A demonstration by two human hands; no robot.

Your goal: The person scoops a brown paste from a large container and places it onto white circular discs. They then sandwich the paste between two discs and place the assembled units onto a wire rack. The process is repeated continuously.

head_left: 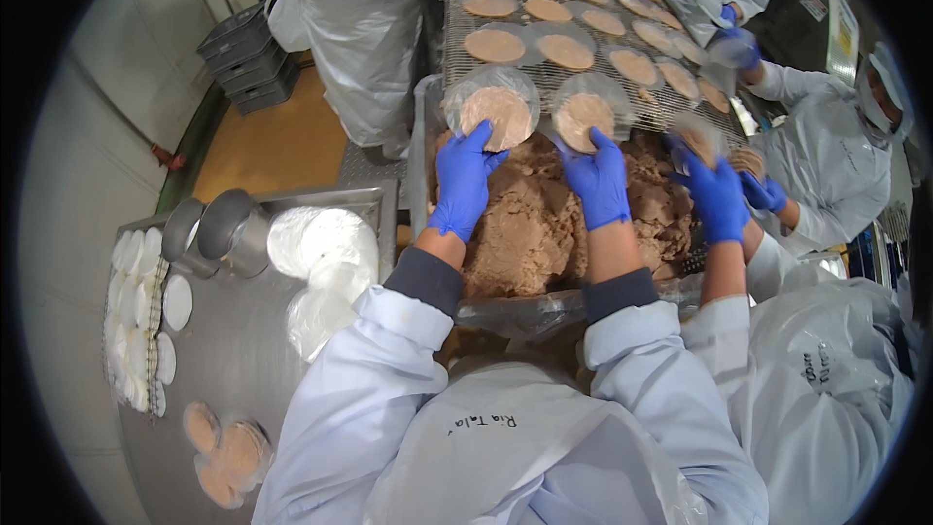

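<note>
My left hand [464,183], in a blue glove, grips the near edge of a flat round patty [498,112] on a clear plastic sheet. A second patty [583,117] on its own clear sheet is pinched by my gloved right hand [597,183]. Both patties are at the near end of a wire mesh conveyor [544,87]; whether they touch the mesh is hard to tell. Below my hands, a plastic-lined bin holds a big mass of brown ground meat [525,224].
Rows of patties [566,52] on clear sheets cover the conveyor. Gloved co-workers stand around it; one co-worker's hand [717,196] is close to my right. On the left, a steel table [224,331] bears metal rings [233,231], plastic sheets [326,243], white discs and patties [238,457].
</note>
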